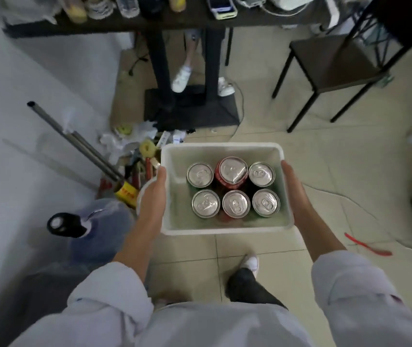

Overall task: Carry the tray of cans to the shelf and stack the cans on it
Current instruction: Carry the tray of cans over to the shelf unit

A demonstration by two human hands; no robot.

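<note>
Both hands are bare, the left hand (152,194) and the right hand (296,194) alike, with no rings, watch or gloves showing. Well back from the fingers (161,175), loose pale grey sleeves (109,291) are pushed up into bunched folds, leaving the forearms uncovered. The top is the same pale grey. Below it show a dark trouser leg (247,286) and a white shoe (251,262).

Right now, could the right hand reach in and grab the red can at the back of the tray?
Probably not yet. The right hand and left hand each hold a side of the tray in mid-air, though nothing covers the red can.
</note>
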